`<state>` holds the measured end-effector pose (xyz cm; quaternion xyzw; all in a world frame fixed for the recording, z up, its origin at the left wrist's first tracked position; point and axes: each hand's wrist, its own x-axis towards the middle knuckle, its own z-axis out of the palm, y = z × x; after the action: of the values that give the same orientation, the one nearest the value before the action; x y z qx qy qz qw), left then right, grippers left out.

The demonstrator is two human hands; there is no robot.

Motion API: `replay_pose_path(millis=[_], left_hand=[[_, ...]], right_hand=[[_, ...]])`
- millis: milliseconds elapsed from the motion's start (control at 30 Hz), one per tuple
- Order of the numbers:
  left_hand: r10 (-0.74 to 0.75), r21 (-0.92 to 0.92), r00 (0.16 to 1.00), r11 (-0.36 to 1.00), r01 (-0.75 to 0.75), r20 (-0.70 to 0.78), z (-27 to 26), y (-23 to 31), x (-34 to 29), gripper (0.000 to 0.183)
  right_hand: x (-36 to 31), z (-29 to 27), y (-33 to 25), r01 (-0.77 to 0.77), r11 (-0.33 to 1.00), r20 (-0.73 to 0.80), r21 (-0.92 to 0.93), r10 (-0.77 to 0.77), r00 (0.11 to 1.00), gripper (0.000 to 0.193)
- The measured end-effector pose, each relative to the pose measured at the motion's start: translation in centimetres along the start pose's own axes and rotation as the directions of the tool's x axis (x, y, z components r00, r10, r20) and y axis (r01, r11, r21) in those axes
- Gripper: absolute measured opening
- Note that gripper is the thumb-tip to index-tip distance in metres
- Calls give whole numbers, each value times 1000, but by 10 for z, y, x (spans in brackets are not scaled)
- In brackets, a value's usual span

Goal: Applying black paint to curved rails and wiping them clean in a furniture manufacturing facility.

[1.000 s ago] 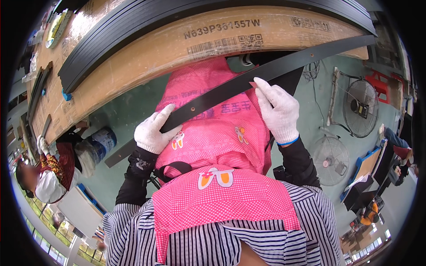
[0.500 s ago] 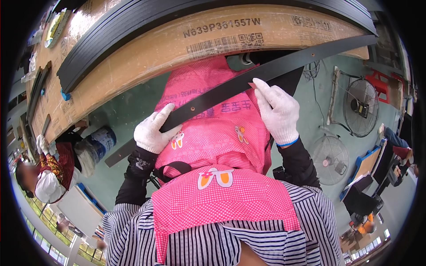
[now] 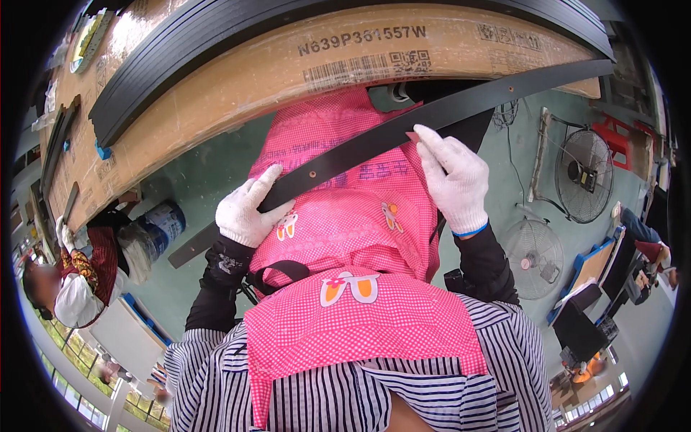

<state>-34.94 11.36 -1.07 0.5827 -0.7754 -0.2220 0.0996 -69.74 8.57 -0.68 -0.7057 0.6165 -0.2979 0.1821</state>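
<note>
While the left hand [image 3: 248, 209] keeps to the lower part of the long black strip [image 3: 374, 148], its grip is closed around it, the thumb on one side and the fingers on the other. The strip lies slantwise above the person's lap, in front of the pink checked apron [image 3: 324, 227], its lower end past the left wrist and its upper end near the right part of the cardboard-covered bench [image 3: 252, 93]. Two small copper-coloured spots show along its face.

The right hand [image 3: 458, 180] pinches a small reddish piece [image 3: 412, 137] between thumb and fingertips, just beside the strip's lower edge; whether the piece touches the strip, I cannot tell. Both hands wear white knitted gloves.

On the bench, a stack of black strips [image 3: 216, 45] lies along the near side, with a small blue piece [image 3: 104, 153] at its left end. Two fans [image 3: 586, 176] stand to the right, and a co-worker [image 3: 83, 299] is at the far left, near a blue bucket [image 3: 165, 222].
</note>
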Motion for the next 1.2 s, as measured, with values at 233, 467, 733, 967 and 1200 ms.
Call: replay_pose_path(millis=[233, 467, 733, 967, 1200], left_hand=[[-12, 4, 1000, 1000, 12, 13, -1, -1, -2, 67], [4, -1, 1000, 1000, -4, 4, -1, 2, 0, 69], [16, 45, 999, 999, -15, -29, -5, 10, 1, 68], [21, 21, 1000, 1000, -20, -20, -2, 10, 2, 66], [-20, 68, 1000, 998, 19, 13, -30, -14, -22, 65]], right_hand=[[-2, 6, -6, -15, 999, -4, 34, 15, 1000, 27], [0, 29, -47, 3, 979, -47, 205, 7, 999, 35], [30, -8, 27, -39, 950, -277, -309, -51, 959, 19], [31, 3, 3, 8, 980, -242, -197, -57, 969, 8], [45, -15, 47, -2, 926, -298, -377, -120, 947, 7]])
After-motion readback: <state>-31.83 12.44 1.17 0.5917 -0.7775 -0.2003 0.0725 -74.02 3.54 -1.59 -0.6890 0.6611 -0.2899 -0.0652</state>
